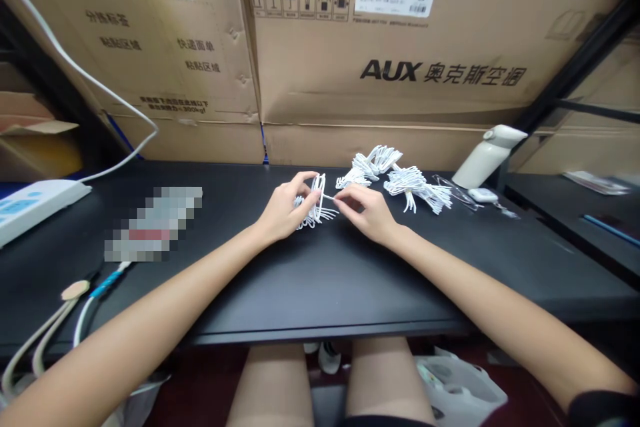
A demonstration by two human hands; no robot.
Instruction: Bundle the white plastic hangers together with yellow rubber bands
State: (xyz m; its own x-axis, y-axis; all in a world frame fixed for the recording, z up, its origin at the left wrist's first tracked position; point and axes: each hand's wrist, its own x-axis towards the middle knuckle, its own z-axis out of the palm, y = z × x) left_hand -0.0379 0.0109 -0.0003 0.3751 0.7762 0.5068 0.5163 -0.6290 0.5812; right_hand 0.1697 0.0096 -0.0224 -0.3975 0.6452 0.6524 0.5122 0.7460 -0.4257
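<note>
My left hand [287,208] is closed on a bundle of thin white cords [317,203], pinched between thumb and fingers above the black table [320,280]. A single white strand runs from the bundle toward the right. Its end sits between the thumb and fingertips of my right hand [367,210], which is pinched shut on it. Behind my right hand lie more white cord bundles, one at the back [377,161] and another to its right [417,188].
A cream bottle [480,163] leans at the back right, beside a small white case [483,195] and glasses. On the left are a power strip [40,207], a blurred-out flat object [155,223] and cables. Large cardboard boxes [320,93] stand along the back edge.
</note>
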